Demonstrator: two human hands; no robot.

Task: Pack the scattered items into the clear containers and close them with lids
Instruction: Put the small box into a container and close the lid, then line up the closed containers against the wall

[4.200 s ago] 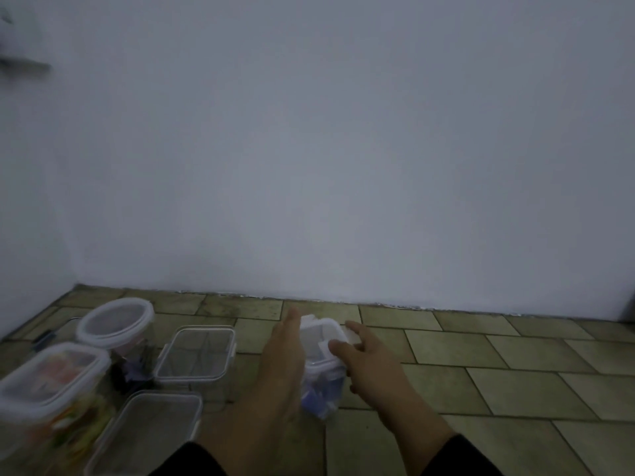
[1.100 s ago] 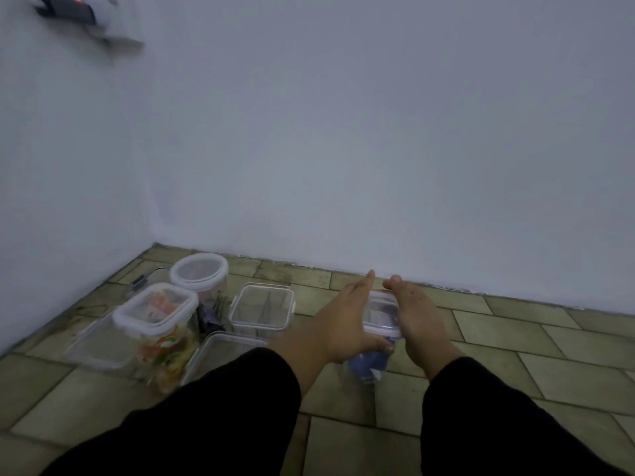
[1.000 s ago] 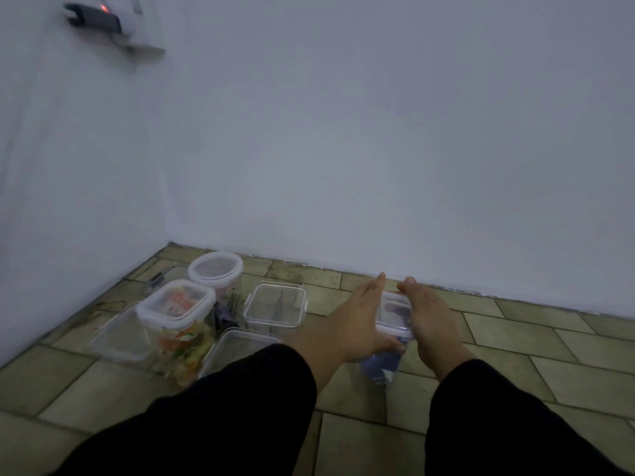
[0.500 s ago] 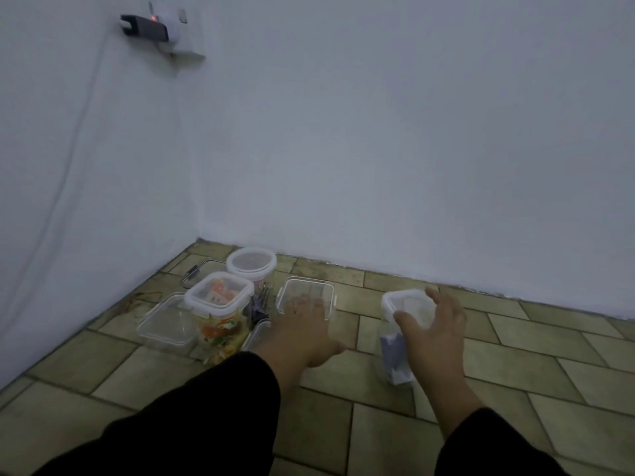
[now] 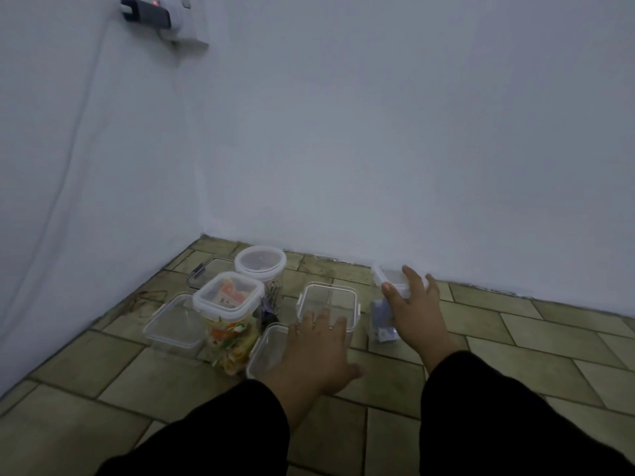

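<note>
The right hand [image 5: 414, 309] is clasping the lid end of a small clear container [image 5: 386, 316] holding something blue-purple, fingers curled over the white lid [image 5: 390, 277], out at about one o'clock from the person, close to the wall. The left hand [image 5: 318, 352] is hovering spread and empty at twelve o'clock, fingertips over the near rim of an open rectangular container [image 5: 328, 300]; whether it is touching the rim I cannot tell. At eleven o'clock a lidded tub of colourful items [image 5: 228, 317] and a round lidded tub [image 5: 260, 262] are standing among open containers, with binder clips [image 5: 271, 298] lying loose on the floor [image 5: 515, 338] between them.

The risk, as I judge it: gripped only by the lid, the small container could drop if its clasps are not fully latched. The reaching left hand could also knock the light empty boxes.
</note>
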